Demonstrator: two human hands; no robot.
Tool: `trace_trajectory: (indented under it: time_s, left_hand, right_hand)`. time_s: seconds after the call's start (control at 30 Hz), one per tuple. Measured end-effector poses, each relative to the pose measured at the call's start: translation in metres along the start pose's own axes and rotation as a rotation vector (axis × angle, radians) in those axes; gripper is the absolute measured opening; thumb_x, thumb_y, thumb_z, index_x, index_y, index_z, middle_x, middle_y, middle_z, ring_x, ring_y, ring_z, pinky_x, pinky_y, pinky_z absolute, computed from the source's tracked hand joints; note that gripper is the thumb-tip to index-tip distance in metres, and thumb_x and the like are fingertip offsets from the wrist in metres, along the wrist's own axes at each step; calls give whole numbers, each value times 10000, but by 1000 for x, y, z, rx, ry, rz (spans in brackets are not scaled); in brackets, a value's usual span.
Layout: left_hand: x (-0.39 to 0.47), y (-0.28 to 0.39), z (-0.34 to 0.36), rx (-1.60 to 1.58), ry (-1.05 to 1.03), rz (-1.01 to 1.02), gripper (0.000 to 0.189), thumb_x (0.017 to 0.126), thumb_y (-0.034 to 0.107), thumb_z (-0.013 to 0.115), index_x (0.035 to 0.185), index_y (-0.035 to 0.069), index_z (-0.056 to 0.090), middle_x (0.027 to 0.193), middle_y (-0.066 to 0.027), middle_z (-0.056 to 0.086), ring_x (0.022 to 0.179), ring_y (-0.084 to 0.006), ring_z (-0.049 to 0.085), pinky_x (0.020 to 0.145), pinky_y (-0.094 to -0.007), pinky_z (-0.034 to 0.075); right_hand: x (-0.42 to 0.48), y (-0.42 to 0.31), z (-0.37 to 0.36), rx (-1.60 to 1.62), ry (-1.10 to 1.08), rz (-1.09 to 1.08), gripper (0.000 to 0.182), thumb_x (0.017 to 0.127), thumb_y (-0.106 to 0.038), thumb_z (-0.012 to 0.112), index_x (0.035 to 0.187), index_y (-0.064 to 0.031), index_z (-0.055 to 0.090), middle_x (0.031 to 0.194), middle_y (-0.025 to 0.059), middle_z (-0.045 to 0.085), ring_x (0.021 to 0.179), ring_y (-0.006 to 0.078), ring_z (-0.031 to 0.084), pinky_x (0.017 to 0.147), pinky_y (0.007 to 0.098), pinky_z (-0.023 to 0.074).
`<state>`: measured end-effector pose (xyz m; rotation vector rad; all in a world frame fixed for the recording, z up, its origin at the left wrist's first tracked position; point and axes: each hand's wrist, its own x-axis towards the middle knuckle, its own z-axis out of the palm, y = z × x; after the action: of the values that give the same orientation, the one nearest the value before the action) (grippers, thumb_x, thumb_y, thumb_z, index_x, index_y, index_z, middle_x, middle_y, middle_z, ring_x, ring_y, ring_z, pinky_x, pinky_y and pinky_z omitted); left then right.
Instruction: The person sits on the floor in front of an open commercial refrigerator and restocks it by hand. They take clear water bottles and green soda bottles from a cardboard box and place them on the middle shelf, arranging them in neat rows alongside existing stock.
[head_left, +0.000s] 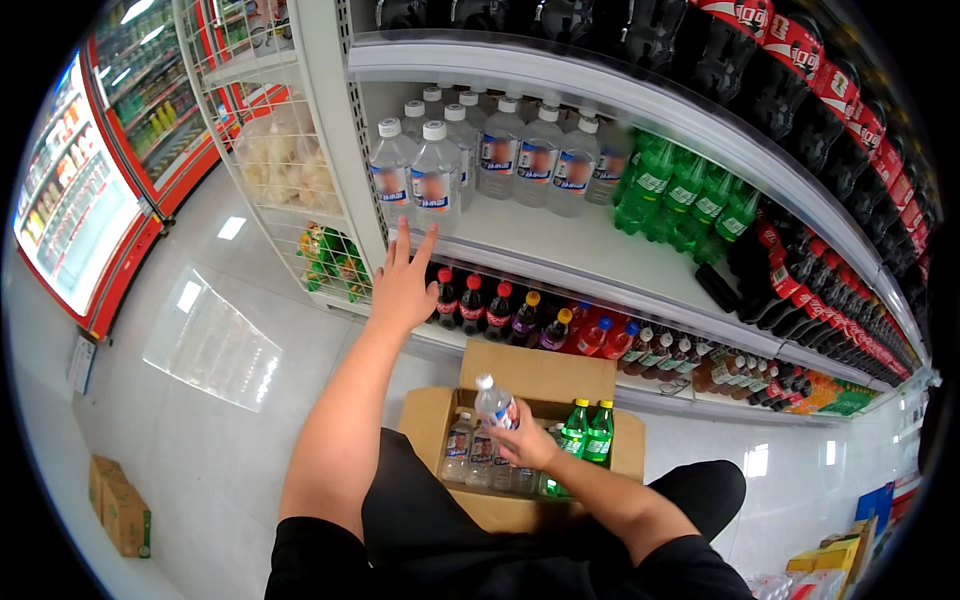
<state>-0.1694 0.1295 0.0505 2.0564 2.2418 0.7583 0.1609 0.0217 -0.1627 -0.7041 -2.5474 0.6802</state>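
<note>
My left hand (405, 285) is raised at the front edge of a white shelf (540, 232), fingers spread, just in front of clear plastic bottles (433, 180) with white caps. Whether its fingertips touch the nearest bottles I cannot tell. Over an open cardboard box (536, 367), my right hand (529, 441) grips a clear bottle (495, 405) with a white cap and a blue label. Inside the box stand more clear bottles (457, 450) and green bottles (598, 435) with yellow caps. My right hand and forearm hide part of the box's contents.
Green bottles (652, 184) stand right of the clear ones on the shelf. Dark cola bottles (472, 304) line the lower shelf. A white wire rack (300, 150) adjoins the shelf's left end. Lit drink coolers (82, 202) stand far left. Small cartons (124, 510) sit on the floor.
</note>
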Motion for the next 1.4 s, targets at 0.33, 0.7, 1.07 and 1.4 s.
trace_trajectory:
  time_s: [0.33,0.7,1.07,1.4]
  left_hand:
    - [-3,-7,3,3,19,-9,1014,851,151,752,1692,357,224,1778,-162,104,1519,-463,387,1089,-624,479]
    - [-8,25,7,-98,-1,117,981,821,138,786,1667,215,295,1742,-239,144,1500,-455,398,1088,-599,489]
    - [-10,28,9,-40,-22,140,969,819,112,791,1658,242,325,1736,-266,121,1524,-451,361,1104,-579,487]
    - [-8,34,2,-66,-59,130,955,825,112,783,1654,242,329,1739,-268,108,1546,-436,336,1048,-544,544]
  right_hand:
    - [148,-68,-230,-349,601,-49,685,794,-60,782,1447,-200,628,1456,173,598,1426,541,342,1184,559,370]
    - [190,30,-293,-386,816,149,623,861,-110,846,1432,-243,634,1561,309,262,1342,514,476,1120,480,448]
    - [217,33,-294,-611,532,565,569,957,-155,701,1483,-319,558,1366,290,455,973,479,719,827,534,594]
    - [223,64,-299,-623,502,613,614,990,-124,643,1537,-359,493,1466,355,386,930,530,717,808,540,614]
